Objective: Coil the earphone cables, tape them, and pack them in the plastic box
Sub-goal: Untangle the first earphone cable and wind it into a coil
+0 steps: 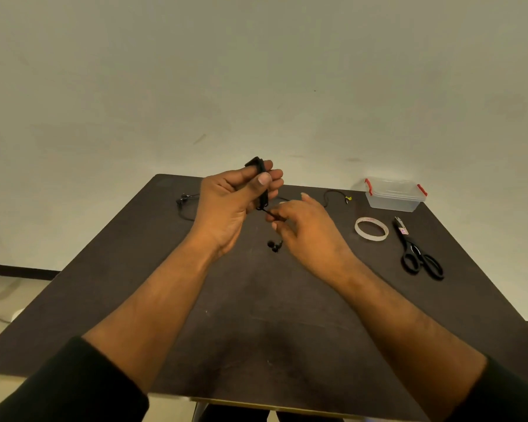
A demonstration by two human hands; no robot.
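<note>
My left hand [235, 202] is raised above the table with a black earphone cable [260, 169] wound round its fingers, thumb pressing on the coil. My right hand [305, 229] pinches the loose end of that cable just below the coil. The two earbuds [275, 245] dangle under my right hand. A clear plastic box [393, 196] with red clips stands closed at the far right. A roll of clear tape [371, 229] lies in front of it. Another black earphone cable [185, 205] lies on the far side of the table, partly hidden behind my hands.
Black scissors [418, 251] lie to the right of the tape roll. A cable end with a yellow tag [346, 198] lies left of the box. The dark table [256, 315] ends near me at the front edge; a plain wall rises behind.
</note>
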